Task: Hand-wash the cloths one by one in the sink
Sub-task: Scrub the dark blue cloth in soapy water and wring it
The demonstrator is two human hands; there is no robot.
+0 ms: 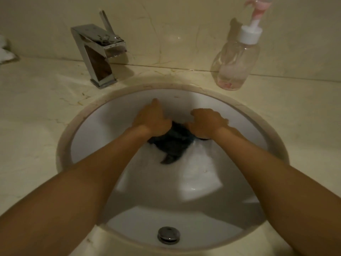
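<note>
A dark blue-grey cloth [170, 145] lies bunched in the water at the far side of the round white sink [88, 126]. My left hand [153, 118] grips the cloth's left part, fingers curled downward. My right hand [206, 122] grips its right part, knuckles up. Both wrists hide where the fingers meet the fabric. A loose tail of the cloth trails toward me below the hands.
A chrome square faucet [100, 52] stands behind the sink at the left. A clear pump bottle [235, 67] with pink liquid stands on the marble counter at the back right. A metal overflow fitting [168, 235] sits in the near sink wall. White cloth [5, 52] lies at the far left edge.
</note>
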